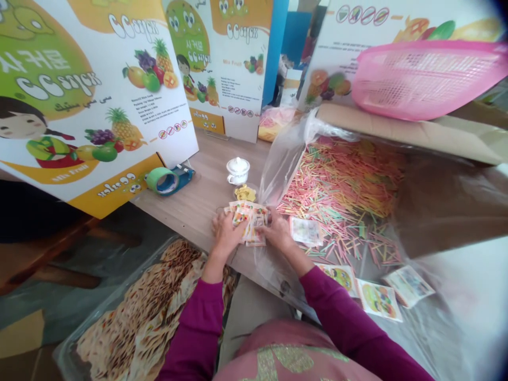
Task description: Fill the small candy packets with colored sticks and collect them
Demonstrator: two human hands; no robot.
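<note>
The left hand point(227, 234) and right hand point(279, 233), fingers half bent, hold the small packets point(250, 225) from both sides, keeping the pile neat at the frame's middle.

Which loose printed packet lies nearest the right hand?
The pale packet on the coloured sticks, beside the right hand; the other three lie farther off.
</note>
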